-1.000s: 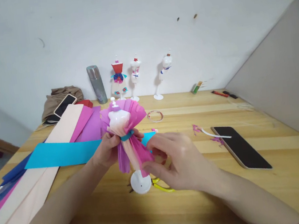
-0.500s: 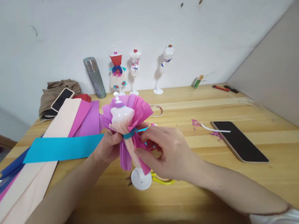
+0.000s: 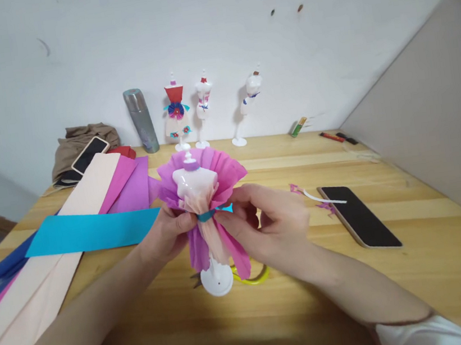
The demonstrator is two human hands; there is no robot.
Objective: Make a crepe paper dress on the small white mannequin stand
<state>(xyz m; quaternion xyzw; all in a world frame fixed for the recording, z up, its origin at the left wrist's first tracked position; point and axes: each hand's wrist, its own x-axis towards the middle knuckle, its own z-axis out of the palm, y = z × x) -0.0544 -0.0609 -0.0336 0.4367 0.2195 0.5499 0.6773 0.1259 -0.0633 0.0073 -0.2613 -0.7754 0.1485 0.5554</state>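
A small white dress-form mannequin (image 3: 195, 181) stands tilted between my hands, dressed in pink, purple and peach crepe paper (image 3: 231, 175). A narrow teal strip (image 3: 206, 216) is wrapped round its waist. From the left, my left hand (image 3: 168, 231) grips the waist, its thumb on the strip and its fingers hidden behind the paper. On the other side my right hand (image 3: 271, 221) is closed in a pinch on the teal strip at the waist; a bit of the strip shows beyond its fingertips. Yellow-handled scissors (image 3: 255, 278) lie partly behind the mannequin's round base (image 3: 217, 282).
Long crepe paper sheets, including a turquoise one (image 3: 94, 231), cover the table's left side. A phone (image 3: 359, 218) lies at right beside a white strip (image 3: 323, 201). Along the wall stand a thermos flask (image 3: 142, 122) and three mannequins (image 3: 176, 109). A glue stick (image 3: 298, 126) leans there.
The mannequin has turned slightly and moved a little right. My right thumb has come up onto the teal strip at the waist. The whole view has shifted slightly.
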